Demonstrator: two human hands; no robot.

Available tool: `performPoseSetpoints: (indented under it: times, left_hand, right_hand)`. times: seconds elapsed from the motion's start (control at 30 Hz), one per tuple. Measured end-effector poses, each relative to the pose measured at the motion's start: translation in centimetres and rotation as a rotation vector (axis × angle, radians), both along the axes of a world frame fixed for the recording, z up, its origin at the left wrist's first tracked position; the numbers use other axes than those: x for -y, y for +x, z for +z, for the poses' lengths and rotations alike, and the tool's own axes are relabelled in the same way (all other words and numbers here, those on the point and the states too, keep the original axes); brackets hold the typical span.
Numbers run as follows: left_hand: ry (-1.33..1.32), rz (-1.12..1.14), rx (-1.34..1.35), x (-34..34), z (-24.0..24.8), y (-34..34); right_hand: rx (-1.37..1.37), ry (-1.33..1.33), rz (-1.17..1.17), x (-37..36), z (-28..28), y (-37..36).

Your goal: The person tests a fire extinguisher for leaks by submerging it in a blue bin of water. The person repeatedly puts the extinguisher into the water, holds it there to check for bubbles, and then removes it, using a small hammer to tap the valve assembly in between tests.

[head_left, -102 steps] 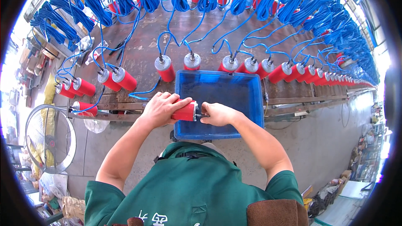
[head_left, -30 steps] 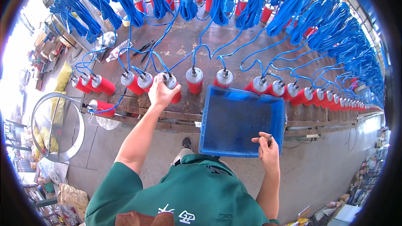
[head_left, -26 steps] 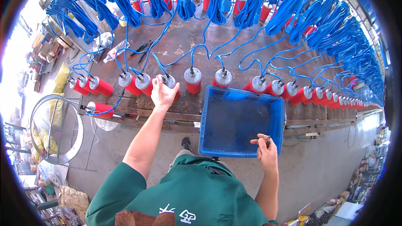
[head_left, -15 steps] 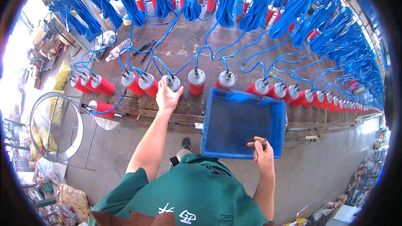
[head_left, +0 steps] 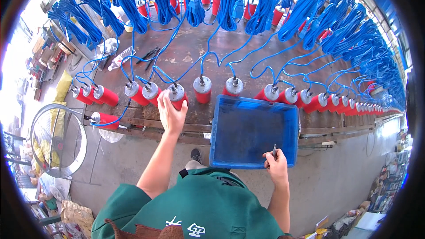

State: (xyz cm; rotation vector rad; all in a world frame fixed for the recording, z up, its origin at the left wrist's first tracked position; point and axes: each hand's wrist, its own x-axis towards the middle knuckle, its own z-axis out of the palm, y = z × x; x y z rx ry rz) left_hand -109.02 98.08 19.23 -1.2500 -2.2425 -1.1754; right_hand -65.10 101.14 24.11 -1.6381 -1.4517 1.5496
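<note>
My left hand [head_left: 171,117] is at the near side of a red cylinder with a grey metal cap [head_left: 176,92]. Its fingers and thumb are spread around the cylinder's lower part without closing on it; whether they still touch is unclear. My right hand [head_left: 277,168] is closed on a slim dark pen-like tool [head_left: 274,150], whose upper end sticks out above the fingers. That hand is over the near right corner of a blue plastic tray [head_left: 214,137]. A similar red cylinder [head_left: 202,90] stands just right of the left hand's one. Blue cables leave the caps.
Bundles of blue cable [head_left: 230,2] hang across the far side. More red cylinders [head_left: 316,103] line the table edge rightward; one [head_left: 106,120] lies at the left corner. Pliers-like black tools [head_left: 149,56] and a clear bottle [head_left: 121,58] lie on the table [head_left: 177,57]. A round fan [head_left: 59,141] stands left.
My left hand has loosened from the capped cylinder and drawn slightly nearer to me, fingers spreading. My right hand keeps the dark tool, now tilted more upright. The whole view has shifted slightly.
</note>
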Motion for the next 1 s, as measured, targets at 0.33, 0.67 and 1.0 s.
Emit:
performPoseSetpoints:
  times: [0.33, 0.67, 1.0]
  left_hand:
    - [-0.190, -0.285, 0.406, -9.7, -2.0, 2.3]
    - [-0.229, -0.206, 0.319, -9.3, -0.9, 1.7]
    - [0.032, -0.278, 0.563, 0.6, 12.6, 4.7]
  right_hand:
    - [-0.037, 0.004, -0.046, 1.2, 1.9, -0.2]
    - [-0.201, -0.077, -0.076, 2.4, 0.6, 1.5]
    - [-0.432, -0.351, 0.166, 1.8, 3.8, -1.7]
